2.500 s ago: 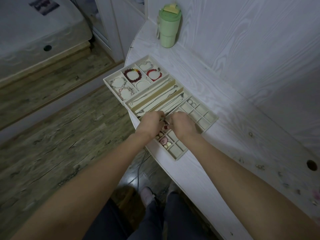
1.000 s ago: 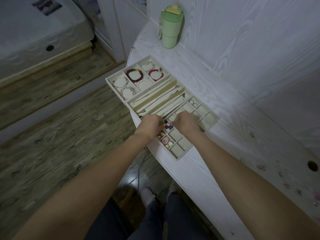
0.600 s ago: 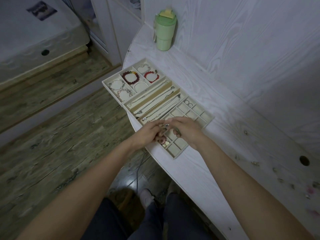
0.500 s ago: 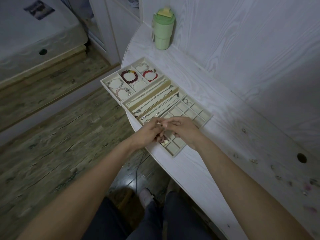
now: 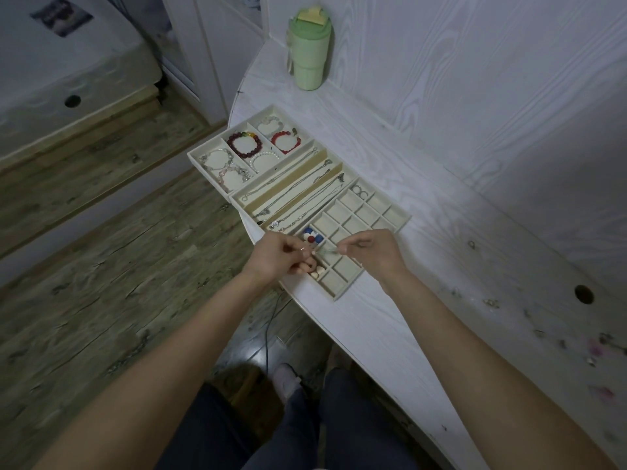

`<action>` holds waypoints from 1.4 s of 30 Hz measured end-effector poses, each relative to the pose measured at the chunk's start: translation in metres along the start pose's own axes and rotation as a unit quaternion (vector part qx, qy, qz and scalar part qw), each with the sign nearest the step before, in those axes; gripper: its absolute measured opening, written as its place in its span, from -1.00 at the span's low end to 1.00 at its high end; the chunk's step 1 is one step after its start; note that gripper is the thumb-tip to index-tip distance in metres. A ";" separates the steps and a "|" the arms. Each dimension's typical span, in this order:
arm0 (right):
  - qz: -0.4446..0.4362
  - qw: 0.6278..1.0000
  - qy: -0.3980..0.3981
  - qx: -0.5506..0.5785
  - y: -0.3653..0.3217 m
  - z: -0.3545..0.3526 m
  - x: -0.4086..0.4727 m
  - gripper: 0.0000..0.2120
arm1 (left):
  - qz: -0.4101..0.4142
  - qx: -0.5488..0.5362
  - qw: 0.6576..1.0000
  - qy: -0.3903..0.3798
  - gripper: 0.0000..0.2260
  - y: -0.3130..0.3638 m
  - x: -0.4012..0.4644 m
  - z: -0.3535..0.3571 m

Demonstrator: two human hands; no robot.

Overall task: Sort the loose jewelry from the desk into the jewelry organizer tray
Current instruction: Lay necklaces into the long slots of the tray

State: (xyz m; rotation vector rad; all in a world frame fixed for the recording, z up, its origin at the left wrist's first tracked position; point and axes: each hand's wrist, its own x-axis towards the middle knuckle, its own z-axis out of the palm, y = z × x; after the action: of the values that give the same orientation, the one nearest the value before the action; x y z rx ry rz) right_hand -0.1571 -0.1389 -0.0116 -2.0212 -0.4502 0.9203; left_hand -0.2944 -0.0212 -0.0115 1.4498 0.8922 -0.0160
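Fingertips of left hand (image 5: 276,257) and right hand (image 5: 371,252): both pinched on opposite ends of small thin pale-green earring-like piece (image 5: 324,252), possibly with a fine wire hook; detail too small to confirm. Position: held just above near cells of beige felt-lined gridded jewelry organizer tray (image 5: 397,228), beside red, white and blue bead cluster (image 5: 312,235). Handling, by estimate: very light, slender, easily bent or dropped; best held by sturdier body, not hook. Remaining loose pieces scattered on white wood-grain desk (image 5: 424,276), far right.
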 end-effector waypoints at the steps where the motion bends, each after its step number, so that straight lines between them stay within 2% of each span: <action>1: 0.004 1.000 0.002 0.000 0.002 -0.001 0.001 -0.92 | 0.003 -0.008 1.000 0.012 -0.88 -0.001 0.000 0.001; 5: 0.009 0.999 0.034 -0.011 0.007 -0.001 0.007 -0.91 | 0.002 -0.008 1.000 0.028 -0.86 -0.005 0.006 0.008; 9: -0.009 0.996 0.051 -0.073 0.008 -0.001 0.012 -0.91 | 0.020 0.036 0.994 0.099 -0.96 -0.003 0.010 0.018; 12: -0.043 0.990 0.048 -0.124 0.005 0.004 0.011 -0.94 | 0.028 0.073 0.986 0.146 -0.87 -0.002 0.013 0.026; 14: -0.065 0.986 0.055 -0.143 0.005 0.008 0.010 -0.92 | 0.033 0.147 0.973 0.176 -0.91 -0.001 0.014 0.030; 16: -0.091 0.981 0.064 -0.159 0.006 0.013 0.010 -0.86 | 0.053 0.260 0.942 0.204 -0.95 -0.002 0.014 0.033; 18: -0.115 0.971 0.068 -0.197 0.012 0.017 0.011 -0.85 | 0.084 0.326 0.916 0.218 -0.92 -0.003 0.015 0.036; 22: -0.156 0.933 0.049 -0.321 0.024 0.023 0.007 -0.88 | 0.151 0.439 0.866 0.189 -0.84 -0.011 0.019 0.043; 26: -0.152 0.928 0.009 -0.341 0.028 0.021 0.006 -0.87 | 0.180 0.502 0.830 0.165 -0.83 -0.015 0.020 0.046; 30: -0.121 0.944 -0.019 -0.308 0.026 0.016 0.006 -0.82 | 0.183 0.530 0.821 0.106 -0.79 -0.017 0.021 0.038; 34: -0.127 0.942 -0.014 -0.310 0.022 0.011 0.007 -0.82 | 0.201 0.524 0.825 0.060 -0.74 -0.020 0.014 0.024; 38: -0.134 0.939 0.011 -0.318 0.018 0.012 0.008 -0.81 | 0.207 0.483 0.846 0.091 -0.80 -0.020 0.008 0.009; 42: -0.108 0.933 0.006 -0.343 0.016 0.023 0.011 -0.90 | 0.207 0.540 0.813 0.065 -0.70 -0.014 0.007 0.009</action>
State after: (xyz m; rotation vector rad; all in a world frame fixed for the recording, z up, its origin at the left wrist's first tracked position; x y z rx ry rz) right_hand -0.1675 -0.1291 -0.0378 -2.5209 -1.0825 0.6607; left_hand -0.2919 -0.0275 -0.0283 2.7310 0.6474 -0.1166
